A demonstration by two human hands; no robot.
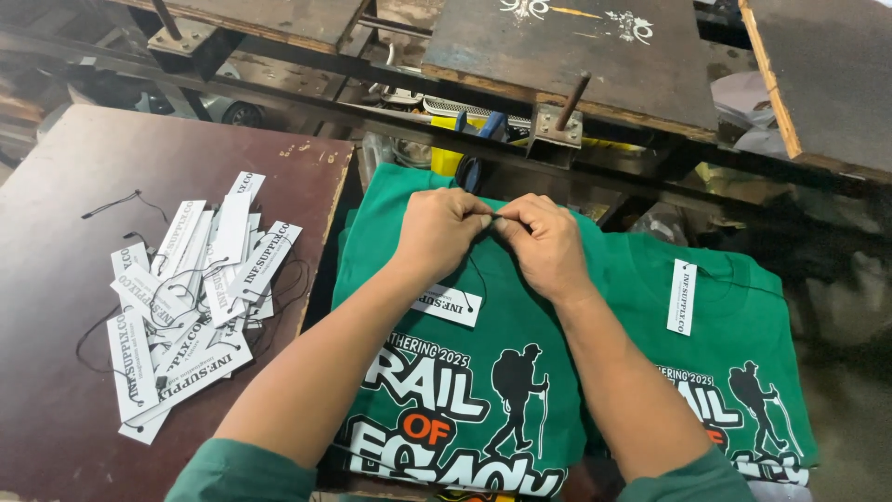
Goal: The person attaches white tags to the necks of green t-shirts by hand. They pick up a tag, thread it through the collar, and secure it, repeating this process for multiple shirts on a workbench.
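Observation:
A green printed T-shirt (pixel 520 325) lies on top of a stack in front of me, collar away from me. My left hand (pixel 437 228) and my right hand (pixel 544 242) meet at its collar, both pinching a thin black string between the fingertips. The string runs down to a white paper hang tag (pixel 448 305) lying on the shirt below my left hand. Both forearms in green sleeves reach over the shirt's white and orange print with a hiker figure.
A second stack of green shirts (pixel 743 344) at right carries a white tag (pixel 682 296) at its collar. A pile of several white tags with black strings (pixel 190 293) lies on the dark brown board (pixel 65 232) at left. Wooden platens and metal frame bars (pixel 557 121) stand beyond.

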